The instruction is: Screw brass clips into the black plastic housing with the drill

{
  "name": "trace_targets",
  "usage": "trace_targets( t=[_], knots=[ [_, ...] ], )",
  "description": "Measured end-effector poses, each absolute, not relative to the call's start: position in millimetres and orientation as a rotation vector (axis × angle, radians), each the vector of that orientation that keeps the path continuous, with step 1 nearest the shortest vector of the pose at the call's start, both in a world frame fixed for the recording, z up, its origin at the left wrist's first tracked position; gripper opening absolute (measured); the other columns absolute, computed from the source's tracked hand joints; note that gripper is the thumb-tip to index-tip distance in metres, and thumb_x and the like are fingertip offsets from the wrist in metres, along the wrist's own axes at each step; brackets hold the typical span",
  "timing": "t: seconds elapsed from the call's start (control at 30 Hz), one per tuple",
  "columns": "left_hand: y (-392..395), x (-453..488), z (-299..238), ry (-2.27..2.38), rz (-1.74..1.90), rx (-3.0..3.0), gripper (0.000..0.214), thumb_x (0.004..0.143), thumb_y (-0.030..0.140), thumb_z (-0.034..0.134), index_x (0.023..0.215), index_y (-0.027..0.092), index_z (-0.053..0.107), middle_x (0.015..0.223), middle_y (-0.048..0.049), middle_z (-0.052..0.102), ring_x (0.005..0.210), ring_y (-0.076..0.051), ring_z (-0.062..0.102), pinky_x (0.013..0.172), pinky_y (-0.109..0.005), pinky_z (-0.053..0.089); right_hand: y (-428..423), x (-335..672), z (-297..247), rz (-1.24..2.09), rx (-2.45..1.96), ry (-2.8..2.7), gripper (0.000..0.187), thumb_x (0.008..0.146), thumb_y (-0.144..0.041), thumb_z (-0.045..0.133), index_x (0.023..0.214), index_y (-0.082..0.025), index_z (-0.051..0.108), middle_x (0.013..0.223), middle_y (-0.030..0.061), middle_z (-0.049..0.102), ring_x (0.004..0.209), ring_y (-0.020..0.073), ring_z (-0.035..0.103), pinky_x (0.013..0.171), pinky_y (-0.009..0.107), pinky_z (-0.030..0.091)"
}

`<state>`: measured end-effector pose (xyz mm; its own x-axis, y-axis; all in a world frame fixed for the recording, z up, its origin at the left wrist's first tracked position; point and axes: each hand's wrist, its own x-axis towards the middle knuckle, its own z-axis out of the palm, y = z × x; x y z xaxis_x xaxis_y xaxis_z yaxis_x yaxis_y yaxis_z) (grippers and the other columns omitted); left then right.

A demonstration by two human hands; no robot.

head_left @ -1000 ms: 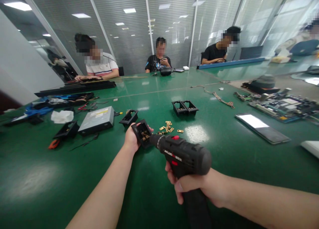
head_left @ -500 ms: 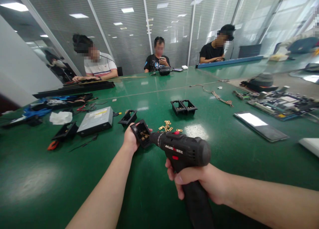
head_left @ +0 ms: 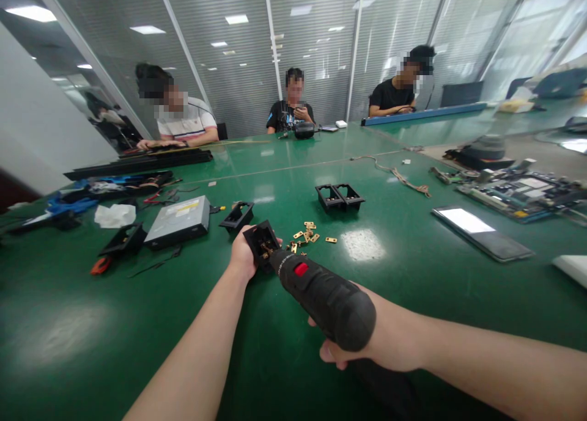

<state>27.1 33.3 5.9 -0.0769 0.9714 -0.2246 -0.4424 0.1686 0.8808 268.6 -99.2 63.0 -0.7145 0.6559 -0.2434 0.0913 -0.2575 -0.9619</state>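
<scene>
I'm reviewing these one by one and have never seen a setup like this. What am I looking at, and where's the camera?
There is no machine arm: these are a person's two bare hands, seen from one camera worn on the head, looking forward and down. The left hand holds a small black housing. The right hand grips a power drill, its front end at that housing. On the green table lie brass-coloured plates, other black housings and a silver box.
</scene>
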Motion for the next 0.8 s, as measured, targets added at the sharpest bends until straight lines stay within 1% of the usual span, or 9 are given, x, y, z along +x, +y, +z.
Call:
trace_targets(
  t=[0.1,0.23,0.3,0.4,0.5,0.67,0.8],
  knots=[
    [33.4,27.0,4.9,1.051,1.328,0.674,0.030,0.083,0.033,0.046,0.076,0.012,0.067,0.065,-0.0116,0.071,0.062,-0.028,0.072,0.056,-0.038,0.057,-101.4,267.0,67.0,2.023,-0.858,-1.608,0.028,0.065,-0.019,0.083,0.079,-0.014,0.060,0.067,-0.0007,0.065,0.056,0.0117,0.061,0.052,0.022,0.051],
    [34.0,26.7,4.6,1.048,1.316,0.664,0.031,0.082,0.033,0.046,0.076,0.011,0.068,0.066,-0.0128,0.071,0.063,-0.029,0.073,0.056,-0.038,0.057,-102.2,268.3,62.4,2.006,-0.876,-1.610,0.030,0.063,-0.016,0.086,0.080,-0.014,0.062,0.072,0.0008,0.067,0.059,0.0140,0.064,0.051,0.023,0.052],
    [34.4,26.4,4.6,1.029,1.311,0.642,0.032,0.083,0.033,0.046,0.077,0.011,0.068,0.065,-0.0132,0.071,0.063,-0.029,0.073,0.056,-0.038,0.057,-101.6,271.1,57.1,2.011,-0.898,-1.595,0.033,0.065,-0.020,0.087,0.085,-0.014,0.063,0.077,0.0016,0.067,0.059,0.0136,0.065,0.052,0.024,0.053],
    [34.8,26.2,4.8,1.007,1.301,0.602,0.032,0.083,0.033,0.046,0.081,0.011,0.069,0.064,-0.0129,0.071,0.063,-0.030,0.073,0.056,-0.038,0.057,-100.7,275.4,50.1,2.007,-0.912,-1.575,0.043,0.069,-0.026,0.087,0.103,-0.014,0.063,0.086,0.0031,0.066,0.058,0.0130,0.065,0.054,0.026,0.055],
    [34.5,26.7,5.2,1.008,1.299,0.592,0.033,0.083,0.033,0.046,0.085,0.011,0.070,0.064,-0.0129,0.071,0.064,-0.030,0.073,0.056,-0.038,0.057,-100.9,276.6,48.4,1.984,-0.926,-1.596,0.052,0.071,-0.024,0.085,0.115,-0.015,0.059,0.091,0.0042,0.066,0.059,0.0131,0.066,0.055,0.026,0.054],
    [33.3,27.6,5.8,1.012,1.277,0.650,0.037,0.085,0.034,0.043,0.077,0.009,0.070,0.065,-0.0167,0.072,0.063,-0.029,0.072,0.056,-0.037,0.056,-102.9,274.9,52.5,1.964,-0.950,-1.632,0.053,0.071,-0.022,0.084,0.118,-0.014,0.059,0.089,0.0042,0.067,0.059,0.0128,0.065,0.055,0.025,0.053],
    [32.6,27.6,6.0,1.003,1.288,0.641,0.037,0.086,0.034,0.043,0.077,0.010,0.069,0.065,-0.0152,0.072,0.063,-0.028,0.072,0.056,-0.036,0.055,-102.1,275.8,53.1,2.022,-0.939,-1.628,0.054,0.071,-0.027,0.086,0.118,-0.014,0.061,0.091,0.0059,0.069,0.061,0.0129,0.065,0.059,0.027,0.054]
  ],
)
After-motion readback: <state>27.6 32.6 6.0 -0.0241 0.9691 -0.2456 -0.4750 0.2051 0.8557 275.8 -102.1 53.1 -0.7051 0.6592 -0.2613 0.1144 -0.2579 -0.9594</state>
